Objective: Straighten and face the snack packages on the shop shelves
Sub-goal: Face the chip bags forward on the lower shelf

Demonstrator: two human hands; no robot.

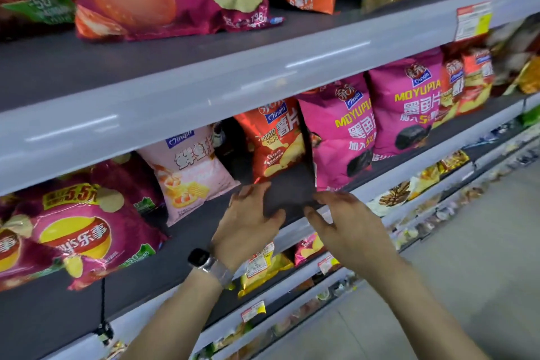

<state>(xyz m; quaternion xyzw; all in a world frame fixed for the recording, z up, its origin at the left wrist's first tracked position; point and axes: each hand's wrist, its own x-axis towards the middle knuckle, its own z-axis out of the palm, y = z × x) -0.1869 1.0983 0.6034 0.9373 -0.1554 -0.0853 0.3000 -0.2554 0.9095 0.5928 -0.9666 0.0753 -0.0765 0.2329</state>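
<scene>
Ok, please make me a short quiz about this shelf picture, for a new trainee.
1. True or false: the left hand has a watch on its wrist.
2. Which bag stands between the pink bag and the magenta bags? A green, B red, C blue.
3. Fill in: the right hand holds ____.
Key: 1 true; 2 B; 3 nothing.
</scene>
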